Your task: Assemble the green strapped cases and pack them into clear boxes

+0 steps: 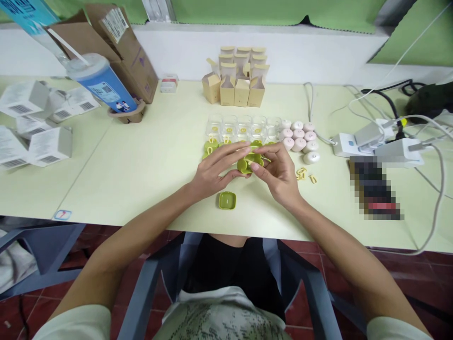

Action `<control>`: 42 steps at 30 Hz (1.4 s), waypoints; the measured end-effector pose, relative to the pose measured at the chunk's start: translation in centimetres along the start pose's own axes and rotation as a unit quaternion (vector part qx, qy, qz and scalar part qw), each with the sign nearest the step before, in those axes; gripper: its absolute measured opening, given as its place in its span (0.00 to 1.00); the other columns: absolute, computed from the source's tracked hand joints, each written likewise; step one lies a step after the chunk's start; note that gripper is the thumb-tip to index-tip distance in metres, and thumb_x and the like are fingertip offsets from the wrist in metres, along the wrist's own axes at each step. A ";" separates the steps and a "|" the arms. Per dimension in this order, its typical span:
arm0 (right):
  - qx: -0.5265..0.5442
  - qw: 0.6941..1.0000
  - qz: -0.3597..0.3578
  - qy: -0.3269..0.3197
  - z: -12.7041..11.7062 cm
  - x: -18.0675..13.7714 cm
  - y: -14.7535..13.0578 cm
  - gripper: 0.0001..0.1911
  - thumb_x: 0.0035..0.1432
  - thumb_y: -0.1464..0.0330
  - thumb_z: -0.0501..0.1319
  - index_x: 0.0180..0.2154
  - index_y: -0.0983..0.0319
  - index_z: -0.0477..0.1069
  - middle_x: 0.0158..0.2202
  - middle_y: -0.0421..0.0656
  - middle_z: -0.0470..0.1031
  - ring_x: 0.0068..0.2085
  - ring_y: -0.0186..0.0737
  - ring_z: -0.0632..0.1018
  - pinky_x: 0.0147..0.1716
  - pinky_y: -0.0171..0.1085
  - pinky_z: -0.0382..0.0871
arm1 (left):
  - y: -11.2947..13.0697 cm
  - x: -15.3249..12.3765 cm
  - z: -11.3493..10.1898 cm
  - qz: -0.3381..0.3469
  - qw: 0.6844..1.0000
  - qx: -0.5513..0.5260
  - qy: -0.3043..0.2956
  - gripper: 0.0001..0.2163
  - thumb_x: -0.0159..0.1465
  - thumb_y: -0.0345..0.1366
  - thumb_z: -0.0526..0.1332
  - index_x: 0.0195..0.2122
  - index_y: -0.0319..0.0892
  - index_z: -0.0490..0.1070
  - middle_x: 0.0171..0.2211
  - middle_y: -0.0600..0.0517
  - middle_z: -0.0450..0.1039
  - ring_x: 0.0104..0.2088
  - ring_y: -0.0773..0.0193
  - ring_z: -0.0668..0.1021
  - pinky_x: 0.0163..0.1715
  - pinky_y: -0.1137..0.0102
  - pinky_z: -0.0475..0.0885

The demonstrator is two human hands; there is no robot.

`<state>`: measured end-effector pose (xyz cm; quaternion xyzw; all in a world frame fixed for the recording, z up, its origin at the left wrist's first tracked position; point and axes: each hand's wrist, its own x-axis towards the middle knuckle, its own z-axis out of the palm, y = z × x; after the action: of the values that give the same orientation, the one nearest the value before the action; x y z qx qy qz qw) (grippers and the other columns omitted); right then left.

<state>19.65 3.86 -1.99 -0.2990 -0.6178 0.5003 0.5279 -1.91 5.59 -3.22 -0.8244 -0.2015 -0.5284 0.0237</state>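
My left hand [214, 167] and my right hand [279, 172] are both closed around a green, lobed plastic case part [245, 165], held just above the table. My right thumb presses at its inside, where a small pale spot shows; I cannot tell whether that is a separate piece. A green rounded-square shell [227, 200] lies below my hands, hollow side up. Behind my left hand sit green cases [210, 146] with yellow loops, partly hidden. Loose yellow loops [301, 174] lie right of my right hand.
Clear plastic covers [244, 126] stand in a row behind, beside several pink and white round pieces [299, 134]. Small cardboard boxes [242, 89] are against the wall. Power strips [375, 141] and a blurred dark object [375, 189] lie right; a blue cup [106, 85] and white boxes [49, 144] left.
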 end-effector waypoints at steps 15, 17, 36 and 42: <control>0.066 0.997 0.030 -0.027 -0.4 0.2 0.2 0.26 0.61 0.45 0.78 0.46 0.50 0.70 0.44 0.40 0.76 0.37 0.41 0.81 0.26 0.40 0.80 | -0.1 -0.1 0.8 0.004 1.000 0.022 0.015 0.04 0.77 0.32 0.65 0.51 0.42 0.75 0.38 0.49 0.83 0.37 0.62 0.83 0.38 0.67 0.79; 0.056 0.997 0.032 -0.034 -0.3 0.1 0.3 0.25 0.62 0.45 0.77 0.47 0.50 0.69 0.43 0.40 0.76 0.36 0.41 0.81 0.25 0.40 0.80 | 0.0 0.0 0.7 0.012 0.999 0.035 0.020 0.02 0.77 0.31 0.65 0.49 0.43 0.75 0.37 0.50 0.82 0.36 0.62 0.82 0.36 0.67 0.78; -0.022 0.999 -0.019 -0.026 -0.8 0.1 -0.3 0.19 0.67 0.53 0.76 0.55 0.49 0.79 0.50 0.43 0.82 0.41 0.44 0.84 0.34 0.45 0.83 | -2.4 0.0 -0.3 0.054 0.987 0.144 0.046 0.05 0.78 0.30 0.58 0.45 0.46 0.71 0.34 0.52 0.80 0.33 0.62 0.80 0.31 0.67 0.72; -0.443 0.881 -0.166 -0.027 -4.2 1.2 0.2 0.14 0.74 0.53 0.67 0.49 0.55 0.82 0.47 0.50 0.82 0.43 0.52 0.80 0.42 0.51 0.76 | -4.3 -1.3 -1.1 -0.061 0.980 0.114 0.151 0.09 0.82 0.41 0.55 0.47 0.47 0.72 0.34 0.52 0.78 0.31 0.64 0.78 0.28 0.67 0.71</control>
<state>23.30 6.24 -1.99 -0.3809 -0.8296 0.0880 0.3987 -4.91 8.87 -4.64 -0.7134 -0.3040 -0.6208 0.1152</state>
